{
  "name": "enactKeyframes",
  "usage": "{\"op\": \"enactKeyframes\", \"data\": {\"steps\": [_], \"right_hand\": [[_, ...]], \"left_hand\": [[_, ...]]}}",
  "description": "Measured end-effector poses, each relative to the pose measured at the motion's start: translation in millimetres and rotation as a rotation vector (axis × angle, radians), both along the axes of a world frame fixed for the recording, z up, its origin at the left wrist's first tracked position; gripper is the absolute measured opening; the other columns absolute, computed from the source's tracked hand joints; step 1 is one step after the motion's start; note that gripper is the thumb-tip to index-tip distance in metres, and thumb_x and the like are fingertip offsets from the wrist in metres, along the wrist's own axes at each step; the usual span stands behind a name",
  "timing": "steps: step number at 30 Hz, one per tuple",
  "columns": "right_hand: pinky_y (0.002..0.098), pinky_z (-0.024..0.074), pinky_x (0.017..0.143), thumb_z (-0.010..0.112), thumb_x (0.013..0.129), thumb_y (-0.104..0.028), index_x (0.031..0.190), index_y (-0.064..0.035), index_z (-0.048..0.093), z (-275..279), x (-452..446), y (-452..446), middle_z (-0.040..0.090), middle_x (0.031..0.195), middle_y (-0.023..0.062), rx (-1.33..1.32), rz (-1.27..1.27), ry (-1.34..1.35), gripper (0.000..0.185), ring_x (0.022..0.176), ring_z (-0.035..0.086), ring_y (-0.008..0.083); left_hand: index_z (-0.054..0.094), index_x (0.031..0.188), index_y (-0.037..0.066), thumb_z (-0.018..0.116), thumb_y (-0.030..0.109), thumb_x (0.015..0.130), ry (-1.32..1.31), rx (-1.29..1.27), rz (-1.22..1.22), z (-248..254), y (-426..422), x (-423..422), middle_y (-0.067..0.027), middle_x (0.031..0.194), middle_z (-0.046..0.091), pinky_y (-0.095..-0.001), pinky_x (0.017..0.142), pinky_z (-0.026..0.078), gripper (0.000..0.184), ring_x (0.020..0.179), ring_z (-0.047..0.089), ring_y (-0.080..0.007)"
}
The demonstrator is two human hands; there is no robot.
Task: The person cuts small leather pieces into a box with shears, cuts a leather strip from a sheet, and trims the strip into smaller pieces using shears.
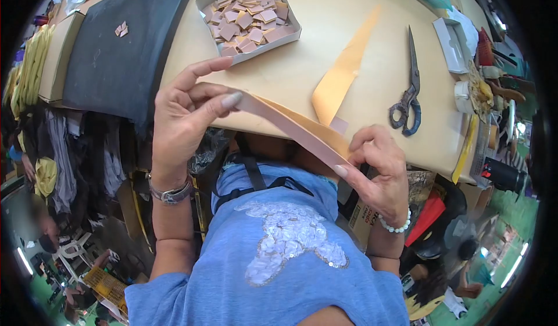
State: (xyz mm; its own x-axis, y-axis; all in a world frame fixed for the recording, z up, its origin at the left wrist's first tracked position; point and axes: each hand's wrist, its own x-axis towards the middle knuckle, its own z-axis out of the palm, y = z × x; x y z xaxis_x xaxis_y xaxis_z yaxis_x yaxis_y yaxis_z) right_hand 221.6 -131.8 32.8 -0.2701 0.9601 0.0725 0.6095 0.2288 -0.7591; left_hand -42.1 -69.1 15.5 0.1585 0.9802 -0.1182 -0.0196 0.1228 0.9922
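A long pink strip with a yellow-orange side [293, 127] is stretched between my two hands over the table's front edge. My left hand [195, 102] pinches its left end between thumb and fingers. The right end is gripped by my right hand [378, 172], thumb on the pink face. Behind the strip, a pointed yellow-orange piece [343, 73] lies on the table [279, 70]. Dark scissors [410, 87] rest to the right of it. An open white box [297, 34] at the top holds several small pink and orange squares [244, 20].
A black board [125, 52] with a few small pieces on it covers the table's left part. A small white box [452, 45] and a tape roll [463, 97] sit at the right edge. Cloths [61, 157] hang at the left. A person's hand shows at far left.
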Motion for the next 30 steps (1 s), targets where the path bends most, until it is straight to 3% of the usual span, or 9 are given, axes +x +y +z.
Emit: {"op": "enactKeyframes", "data": {"steps": [3, 9, 15, 18, 19, 22, 25, 28, 30], "right_hand": [[0.0275, 0.0436, 0.065, 0.071, 0.065, -0.008, 0.069, -0.0004, 0.056, -3, 8, 0, 0.058, 0.081, 0.011, 0.036, -0.069, 0.104, 0.018, 0.071, 0.055, 0.0194], [0.0213, 0.0444, 0.066, 0.067, 0.072, -0.002, 0.076, 0.0016, 0.058, -8, 18, -13, 0.061, 0.08, 0.005, -0.372, -0.313, 0.45, 0.01, 0.072, 0.056, 0.0105], [0.0198, 0.0476, 0.065, 0.063, 0.073, 0.006, 0.092, 0.0012, 0.059, 7, 2, -7, 0.062, 0.073, 0.0043, -0.186, -0.491, 0.683, 0.021, 0.07, 0.06, 0.0098], [0.0234, 0.0495, 0.063, 0.063, 0.074, 0.005, 0.099, -0.0004, 0.059, 17, -1, -2, 0.064, 0.077, 0.0075, 0.011, -0.196, 0.173, 0.026, 0.069, 0.062, 0.0117], [0.0276, 0.0506, 0.062, 0.062, 0.073, 0.004, 0.102, -0.0019, 0.059, 25, -5, 1, 0.063, 0.079, 0.0111, 0.008, -0.064, 0.114, 0.029, 0.07, 0.064, 0.0179], [0.033, 0.0501, 0.06, 0.062, 0.073, 0.002, 0.102, -0.0011, 0.057, 24, -16, 11, 0.062, 0.078, 0.0127, 0.254, 0.266, -0.019, 0.03, 0.069, 0.062, 0.0271], [0.0336, 0.0497, 0.06, 0.061, 0.075, 0.0, 0.101, -0.0008, 0.055, 33, -17, 12, 0.06, 0.075, 0.0122, 0.245, 0.26, -0.078, 0.026, 0.068, 0.062, 0.0269], [0.034, 0.0494, 0.061, 0.062, 0.076, -0.004, 0.099, -0.0003, 0.054, 30, -12, 6, 0.06, 0.076, 0.0131, 0.038, 0.057, 0.028, 0.025, 0.07, 0.061, 0.0279], [0.0351, 0.0489, 0.063, 0.063, 0.076, -0.007, 0.1, -0.0001, 0.054, 22, -2, 6, 0.06, 0.08, 0.0145, 0.025, -0.144, 0.046, 0.027, 0.072, 0.06, 0.029]], "left_hand": [[0.051, 0.114, -0.005, 0.064, -0.002, 0.077, -0.049, 0.03, 0.065, 1, -1, -1, -0.0105, 0.08, 0.066, -0.0176, 0.063, 0.045, 0.039, 0.071, 0.06, -0.0076], [0.051, 0.114, -0.004, 0.063, -0.002, 0.077, -0.049, 0.045, 0.095, 1, -10, 7, -0.0112, 0.08, 0.066, -0.0184, 0.065, 0.047, 0.039, 0.072, 0.061, -0.0098], [0.051, 0.116, -0.004, 0.064, 0.003, 0.076, 0.081, 0.017, 0.02, 6, -14, 0, -0.0146, 0.093, 0.064, -0.0244, 0.077, 0.047, 0.042, 0.085, 0.062, -0.0158], [0.05, 0.118, -0.001, 0.069, 0.011, 0.07, 0.548, 0.511, -0.286, 19, 4, 3, -0.0177, 0.109, 0.058, -0.0333, 0.091, 0.042, 0.053, 0.101, 0.057, -0.0255], [0.052, 0.117, 0.003, 0.072, 0.02, 0.064, 0.621, 0.578, -0.37, 26, 6, 13, -0.0178, 0.119, 0.051, -0.0375, 0.099, 0.034, 0.059, 0.112, 0.048, -0.0329], [0.056, 0.111, 0.004, 0.067, 0.019, 0.07, 0.577, 0.778, -0.695, 28, 13, 46, -0.0156, 0.102, 0.059, -0.0384, 0.095, 0.036, 0.045, 0.101, 0.055, -0.0312], [0.059, 0.106, 0.002, 0.06, 0.018, 0.079, 0.459, 0.673, -1.148, 25, 32, 65, -0.012, 0.082, 0.065, -0.0384, 0.084, 0.044, 0.031, 0.083, 0.061, -0.0278], [0.06, 0.1, 0.0, 0.052, 0.014, 0.085, 0.283, 0.334, -1.218, 27, 36, 69, -0.0086, 0.064, 0.062, -0.0356, 0.066, 0.048, 0.021, 0.065, 0.061, -0.0207], [0.059, 0.099, -0.001, 0.05, 0.014, 0.088, 0.207, 0.158, -1.107, 18, 31, 67, -0.008, 0.066, 0.061, -0.0304, 0.059, 0.048, 0.021, 0.063, 0.06, -0.0161]]}}
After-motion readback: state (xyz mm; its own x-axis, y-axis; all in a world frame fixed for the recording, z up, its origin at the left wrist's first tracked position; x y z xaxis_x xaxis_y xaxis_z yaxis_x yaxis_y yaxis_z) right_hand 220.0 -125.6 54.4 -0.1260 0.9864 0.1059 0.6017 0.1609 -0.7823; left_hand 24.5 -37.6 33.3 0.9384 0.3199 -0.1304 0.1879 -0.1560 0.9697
